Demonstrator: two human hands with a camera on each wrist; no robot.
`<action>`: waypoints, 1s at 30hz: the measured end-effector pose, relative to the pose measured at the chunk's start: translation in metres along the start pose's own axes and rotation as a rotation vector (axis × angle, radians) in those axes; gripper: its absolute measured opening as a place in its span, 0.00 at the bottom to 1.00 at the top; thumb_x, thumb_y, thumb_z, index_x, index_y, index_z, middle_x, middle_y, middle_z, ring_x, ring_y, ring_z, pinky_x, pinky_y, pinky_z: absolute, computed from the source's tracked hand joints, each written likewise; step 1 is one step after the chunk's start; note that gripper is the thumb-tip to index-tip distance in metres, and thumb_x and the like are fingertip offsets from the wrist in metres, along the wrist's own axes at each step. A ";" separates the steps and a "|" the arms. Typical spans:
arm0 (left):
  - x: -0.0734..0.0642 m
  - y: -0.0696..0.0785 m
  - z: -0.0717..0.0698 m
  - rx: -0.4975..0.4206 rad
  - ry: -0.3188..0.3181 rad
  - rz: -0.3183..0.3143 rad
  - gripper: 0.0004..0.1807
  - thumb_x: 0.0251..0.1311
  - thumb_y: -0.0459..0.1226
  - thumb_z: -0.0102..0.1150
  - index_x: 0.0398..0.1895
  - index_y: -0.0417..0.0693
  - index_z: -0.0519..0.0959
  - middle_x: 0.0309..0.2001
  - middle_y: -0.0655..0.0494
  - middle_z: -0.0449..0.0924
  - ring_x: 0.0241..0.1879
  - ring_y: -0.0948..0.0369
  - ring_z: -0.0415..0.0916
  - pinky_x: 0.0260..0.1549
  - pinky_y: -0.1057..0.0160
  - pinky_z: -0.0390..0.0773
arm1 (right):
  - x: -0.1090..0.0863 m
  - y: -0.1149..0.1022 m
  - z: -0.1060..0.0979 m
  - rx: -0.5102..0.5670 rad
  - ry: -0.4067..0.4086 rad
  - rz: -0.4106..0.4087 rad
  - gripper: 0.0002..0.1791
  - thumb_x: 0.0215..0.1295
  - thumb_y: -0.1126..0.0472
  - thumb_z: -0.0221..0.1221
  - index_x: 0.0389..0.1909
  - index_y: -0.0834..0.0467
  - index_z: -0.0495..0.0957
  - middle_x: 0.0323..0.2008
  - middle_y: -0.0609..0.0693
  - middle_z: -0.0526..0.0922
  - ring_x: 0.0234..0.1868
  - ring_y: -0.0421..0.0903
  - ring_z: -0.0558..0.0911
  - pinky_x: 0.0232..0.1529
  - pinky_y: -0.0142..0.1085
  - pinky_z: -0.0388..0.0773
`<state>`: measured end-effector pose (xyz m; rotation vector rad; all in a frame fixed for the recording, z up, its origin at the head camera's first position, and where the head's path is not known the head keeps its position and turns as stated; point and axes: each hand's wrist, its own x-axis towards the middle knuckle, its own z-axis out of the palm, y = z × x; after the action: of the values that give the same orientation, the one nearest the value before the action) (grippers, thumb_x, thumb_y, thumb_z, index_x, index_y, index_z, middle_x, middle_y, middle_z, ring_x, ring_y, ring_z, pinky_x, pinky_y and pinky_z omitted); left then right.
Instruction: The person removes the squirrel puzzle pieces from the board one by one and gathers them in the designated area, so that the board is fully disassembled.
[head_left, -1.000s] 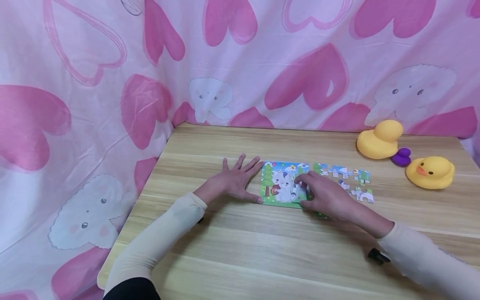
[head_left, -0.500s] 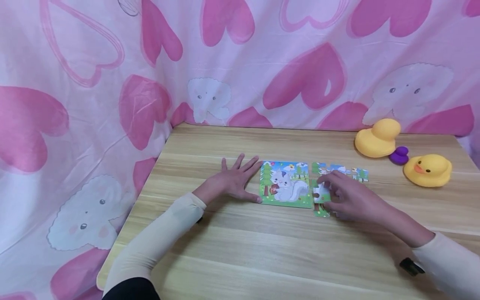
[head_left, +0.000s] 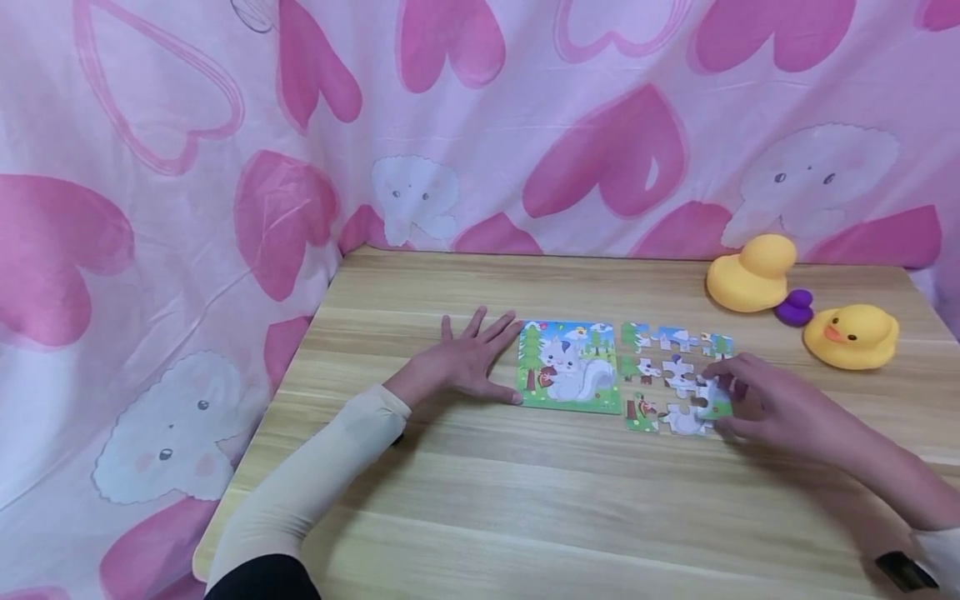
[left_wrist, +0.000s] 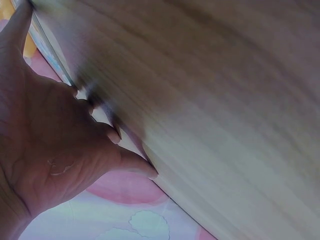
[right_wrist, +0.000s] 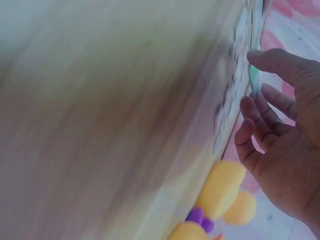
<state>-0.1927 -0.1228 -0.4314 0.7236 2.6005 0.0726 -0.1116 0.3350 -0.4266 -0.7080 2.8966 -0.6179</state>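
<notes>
In the head view my left hand (head_left: 472, 362) lies spread on the table, its thumb and fingertips along the left edge of a square squirrel picture card (head_left: 570, 367). To the right of the card, puzzle pieces (head_left: 678, 375) lie apart in rows. My right hand (head_left: 776, 404) pinches one puzzle piece (head_left: 718, 400), white and green, between thumb and fingers over the lower right of the rows. From the right wrist view that held piece (right_wrist: 255, 77) stands on edge between thumb and fingertips, just off the table. The left wrist view shows the left palm (left_wrist: 60, 135) with fingers outstretched.
Two yellow rubber ducks (head_left: 750, 279) and a small purple duck (head_left: 795, 308) stand at the back right. Wood-grain table (head_left: 487, 500) lies in front of the card. A pink heart-patterned curtain (head_left: 450, 125) hangs behind and at the left.
My right hand has moved right, from over the card to the lower right of the puzzle rows, carrying the piece. More of the card and pieces is uncovered. The left hand has stayed put.
</notes>
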 end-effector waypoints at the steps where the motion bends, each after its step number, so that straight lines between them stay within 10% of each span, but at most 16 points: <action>1: 0.000 0.000 0.000 0.001 0.002 -0.003 0.69 0.50 0.82 0.54 0.87 0.72 0.30 0.88 0.66 0.24 0.87 0.41 0.23 0.70 0.14 0.33 | -0.003 0.002 -0.001 -0.017 0.005 -0.006 0.36 0.49 0.54 0.83 0.61 0.50 0.80 0.42 0.40 0.81 0.41 0.33 0.77 0.38 0.32 0.80; 30: 0.005 0.007 -0.004 -0.017 -0.031 0.011 0.69 0.52 0.80 0.57 0.87 0.71 0.31 0.88 0.65 0.24 0.87 0.40 0.23 0.69 0.13 0.35 | -0.024 0.016 -0.007 -0.106 -0.127 0.046 0.33 0.51 0.46 0.81 0.58 0.47 0.83 0.40 0.36 0.79 0.39 0.28 0.74 0.37 0.30 0.79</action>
<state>-0.1947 -0.1138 -0.4290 0.7273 2.5637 0.0867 -0.0984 0.3618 -0.4264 -0.6641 2.8354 -0.4010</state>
